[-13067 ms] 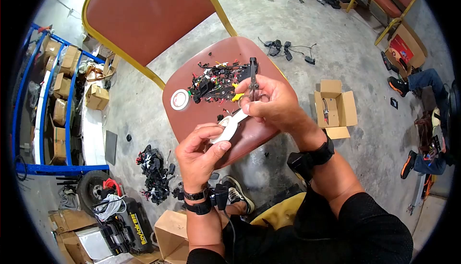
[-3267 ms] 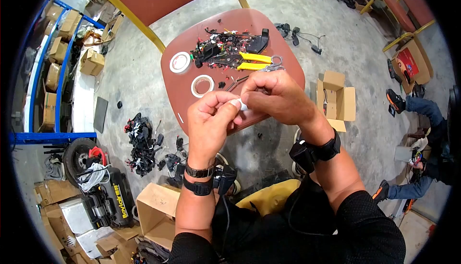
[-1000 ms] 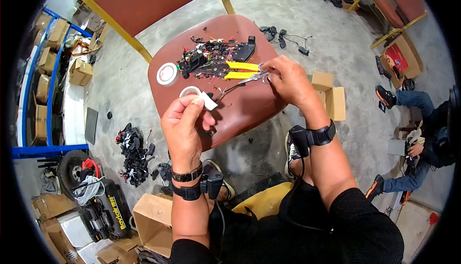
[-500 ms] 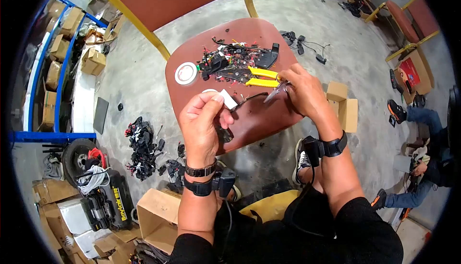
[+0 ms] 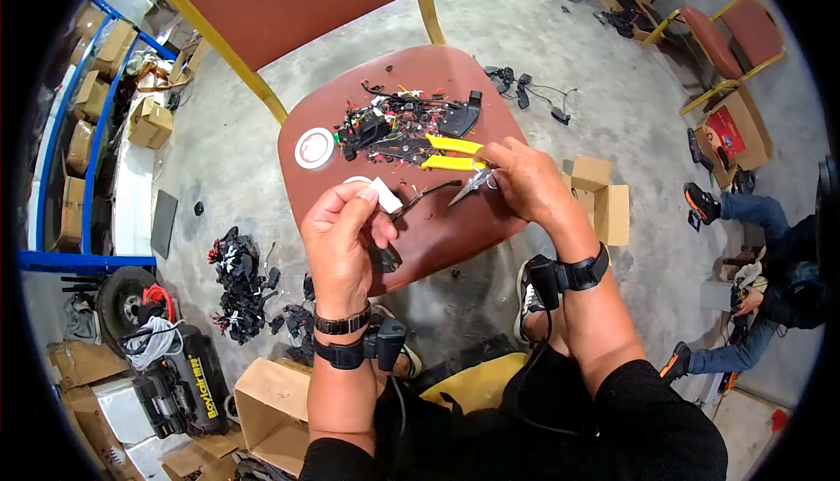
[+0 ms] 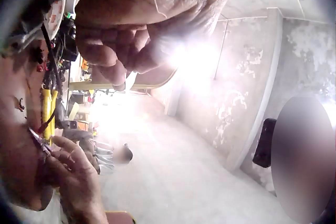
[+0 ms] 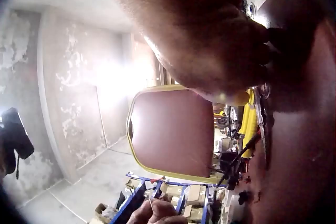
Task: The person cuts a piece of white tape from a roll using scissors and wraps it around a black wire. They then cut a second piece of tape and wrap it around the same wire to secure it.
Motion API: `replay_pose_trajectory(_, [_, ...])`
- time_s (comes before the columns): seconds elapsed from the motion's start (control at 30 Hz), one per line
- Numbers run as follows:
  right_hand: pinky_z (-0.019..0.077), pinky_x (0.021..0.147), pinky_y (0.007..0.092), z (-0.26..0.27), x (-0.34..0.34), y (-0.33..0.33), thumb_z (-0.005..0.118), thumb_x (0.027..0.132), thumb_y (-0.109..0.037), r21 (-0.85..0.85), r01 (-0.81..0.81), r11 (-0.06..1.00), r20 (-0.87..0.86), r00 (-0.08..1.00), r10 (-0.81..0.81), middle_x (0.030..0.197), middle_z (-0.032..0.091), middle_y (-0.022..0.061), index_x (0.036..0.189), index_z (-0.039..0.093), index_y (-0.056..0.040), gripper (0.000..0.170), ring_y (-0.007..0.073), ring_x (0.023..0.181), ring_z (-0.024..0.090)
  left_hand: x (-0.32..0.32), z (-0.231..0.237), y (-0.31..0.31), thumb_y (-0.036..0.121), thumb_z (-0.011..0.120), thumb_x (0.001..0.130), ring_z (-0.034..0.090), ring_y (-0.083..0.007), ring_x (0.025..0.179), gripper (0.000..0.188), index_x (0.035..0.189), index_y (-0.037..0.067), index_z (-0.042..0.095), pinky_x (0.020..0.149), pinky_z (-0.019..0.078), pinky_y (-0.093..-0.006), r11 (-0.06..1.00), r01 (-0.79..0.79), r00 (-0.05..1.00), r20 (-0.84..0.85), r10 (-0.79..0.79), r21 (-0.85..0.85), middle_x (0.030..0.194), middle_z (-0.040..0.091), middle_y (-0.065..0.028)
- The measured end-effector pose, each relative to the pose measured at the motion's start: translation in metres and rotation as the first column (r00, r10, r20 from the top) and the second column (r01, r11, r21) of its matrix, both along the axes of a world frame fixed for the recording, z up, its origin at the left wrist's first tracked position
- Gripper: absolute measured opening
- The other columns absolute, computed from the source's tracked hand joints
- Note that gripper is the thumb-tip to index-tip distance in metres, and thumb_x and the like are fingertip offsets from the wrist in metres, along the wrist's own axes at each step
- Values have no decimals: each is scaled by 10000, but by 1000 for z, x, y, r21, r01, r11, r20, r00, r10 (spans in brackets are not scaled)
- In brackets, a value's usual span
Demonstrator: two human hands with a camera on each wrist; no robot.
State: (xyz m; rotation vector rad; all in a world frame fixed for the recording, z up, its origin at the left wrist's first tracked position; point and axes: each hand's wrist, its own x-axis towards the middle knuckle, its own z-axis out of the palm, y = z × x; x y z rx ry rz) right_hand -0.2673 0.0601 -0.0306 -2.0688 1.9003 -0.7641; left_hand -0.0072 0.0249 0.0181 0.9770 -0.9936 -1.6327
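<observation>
My left hand [image 5: 337, 232] pinches a short white strip of tape [image 5: 386, 195] between thumb and fingers, above the chair seat's front left. To its right, my right hand [image 5: 529, 182] holds a pair of scissors [image 5: 469, 188], blades pointing down and left, low over the seat. Between the hands a thin black cable [image 5: 430, 196] lies on the red-brown seat [image 5: 437, 245]. Just beyond the right hand are yellow-handled pliers [image 5: 453, 163]. A roll of white tape [image 5: 354, 180] is mostly hidden behind the left fingers. In the left wrist view the scissors [image 6: 40, 141] show at the right fingertips.
Another white roll [image 5: 315, 148] lies at the seat's left. A heap of cut wires and black connectors [image 5: 394, 127] covers the seat's back, below the backrest [image 5: 289, 0]. An opened carton [image 5: 611, 205] stands right on the floor, a black cable pile [image 5: 241, 284] left. Another person [image 5: 787, 262] sits at right.
Earlier the left hand held the tape roll, then both hands worked at a white piece. Since then the right hand has taken the scissors up from the seat; the left keeps the tape strip.
</observation>
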Motion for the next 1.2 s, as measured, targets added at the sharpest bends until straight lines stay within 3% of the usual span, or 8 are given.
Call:
replay_pose_trajectory(0.13, [501, 736, 411, -1, -7, 3, 595, 794, 31, 12, -7, 1000, -37, 999, 8, 904, 597, 126, 1031, 609, -108, 275, 349, 868, 605, 1, 3, 2, 105, 609, 920, 603, -137, 556, 120, 957, -7, 632, 489, 464, -231, 1000, 14, 1000, -6, -14, -3, 785, 673, -97])
replay_pose_trajectory(0.27, [506, 721, 348, 4, -21, 8, 573, 849, 14, 131, 38, 991, 236, 969, -68, 883, 644, 103, 1053, 604, -54, 218, 248, 825, 645, 2, 3, 4, 97, 606, 920, 610, -138, 582, 112, 959, -3, 636, 519, 477, -231, 999, 43, 998, -34, -43, -26, 804, 685, -106])
replay_pose_trajectory(0.4, [503, 701, 273, 32, -21, 12, 562, 884, -8, 242, -37, 970, 717, 680, -153, 858, 637, 57, 1061, 604, -7, 183, 133, 775, 631, 0, 4, 8, 78, 603, 923, 623, -124, 639, 114, 964, -20, 644, 552, 489, -226, 987, 143, 988, -48, -147, -69, 985, 684, -147])
replay_pose_trajectory(0.53, [482, 712, 214, 36, 14, 10, 591, 898, -3, 173, -161, 972, 947, 299, -119, 890, 665, 35, 1083, 603, -11, 186, 60, 787, 599, -12, 6, 17, 45, 595, 927, 633, -101, 699, 111, 972, -36, 657, 579, 489, -200, 970, 199, 976, -61, -209, -141, 1212, 604, -169])
replay_pose_trajectory(0.7, [476, 683, 181, 23, 59, 11, 628, 901, -8, 9, -265, 964, 932, 352, 88, 921, 639, 19, 1123, 578, 13, 229, 45, 810, 591, -20, 1, 23, 33, 589, 932, 642, -108, 726, 115, 986, -41, 657, 591, 501, -194, 974, 155, 983, -69, -168, -167, 1279, 564, -199])
replay_pose_trajectory(1.03, [462, 638, 206, 39, 77, 23, 648, 891, -23, 107, -237, 965, 830, 557, 45, 881, 606, 7, 1062, 596, 12, 182, 40, 755, 570, -12, 6, 28, 35, 594, 939, 590, -70, 688, 140, 1022, -55, 663, 595, 482, -192, 956, -12, 998, 61, 31, -293, 1076, 665, -134])
replay_pose_trajectory(1.13, [458, 615, 232, 48, 77, 24, 692, 853, -39, 88, -200, 976, 687, 721, 86, 854, 602, 26, 1021, 608, -15, 190, 65, 711, 582, -10, 2, 26, 32, 596, 939, 582, -64, 678, 158, 1049, -57, 667, 582, 471, -190, 961, -18, 999, 35, 28, -274, 957, 680, -85])
replay_pose_trajectory(1.2, [487, 612, 315, 44, 79, 23, 704, 812, -74, -83, -133, 988, 566, 809, 156, 847, 616, 96, 1008, 617, -29, 220, 212, 730, 624, -8, 3, 25, 32, 597, 940, 582, -63, 674, 156, 1045, -56, 671, 576, 470, -190, 966, -18, 998, 55, 33, -260, 951, 680, -83])
